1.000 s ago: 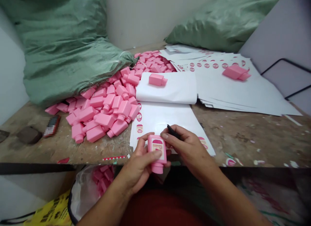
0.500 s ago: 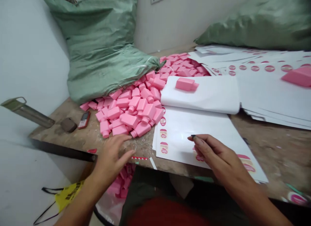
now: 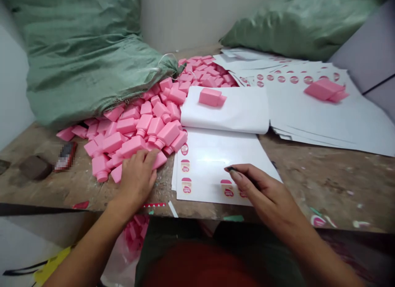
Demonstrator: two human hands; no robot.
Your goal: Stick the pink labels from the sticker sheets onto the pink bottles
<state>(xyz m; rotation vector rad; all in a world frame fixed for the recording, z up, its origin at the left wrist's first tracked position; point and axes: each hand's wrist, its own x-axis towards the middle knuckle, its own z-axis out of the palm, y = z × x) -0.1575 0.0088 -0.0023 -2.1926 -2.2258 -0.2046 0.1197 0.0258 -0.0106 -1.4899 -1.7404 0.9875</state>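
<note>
And the left hand [image 3: 137, 180] is down on the pink plastic bottles [image 3: 132, 147], fingers [image 3: 145, 159] lying over one at the heap's lower front, its long axis hidden, grip unclear. The right hand [image 3: 267, 192], farther off, pinches a black pen [image 3: 243, 174] over the printed label sheet [image 3: 210, 171].

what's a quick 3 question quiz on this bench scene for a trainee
1. Which hand holds the black pen?
2. True or false: the pink plastic bottle on the folded white paper stands upright.
3. What does the left hand rest on?
a) the pile of pink bottles
b) the label sheet
c) the green sack

Key: 1. right hand; 2. false, it lies on its side; 3. a
</note>
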